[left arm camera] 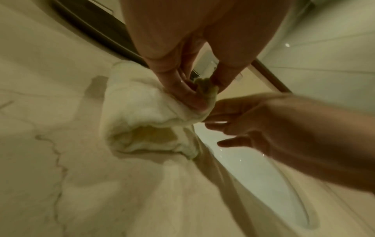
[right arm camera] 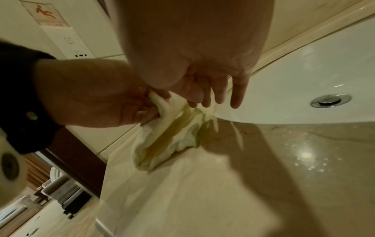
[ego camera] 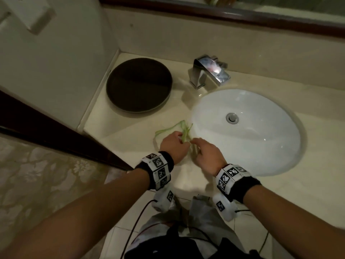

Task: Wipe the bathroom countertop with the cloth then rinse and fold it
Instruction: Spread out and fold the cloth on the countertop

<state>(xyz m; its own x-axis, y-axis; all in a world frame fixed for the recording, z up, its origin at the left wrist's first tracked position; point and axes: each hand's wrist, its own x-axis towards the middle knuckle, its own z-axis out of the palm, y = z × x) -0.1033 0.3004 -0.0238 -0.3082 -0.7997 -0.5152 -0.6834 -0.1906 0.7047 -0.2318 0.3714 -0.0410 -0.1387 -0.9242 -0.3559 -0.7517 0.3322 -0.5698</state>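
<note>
Pinching the cloth [ego camera: 169, 132] at the sink [ego camera: 248, 166] rim, left hand [ego camera: 172, 146] grips.

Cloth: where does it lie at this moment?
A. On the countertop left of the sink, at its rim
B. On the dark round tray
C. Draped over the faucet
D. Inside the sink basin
A: the cloth lies on the countertop beside the sink rim, pinched by the left hand, with the right hand open beside it.
</note>
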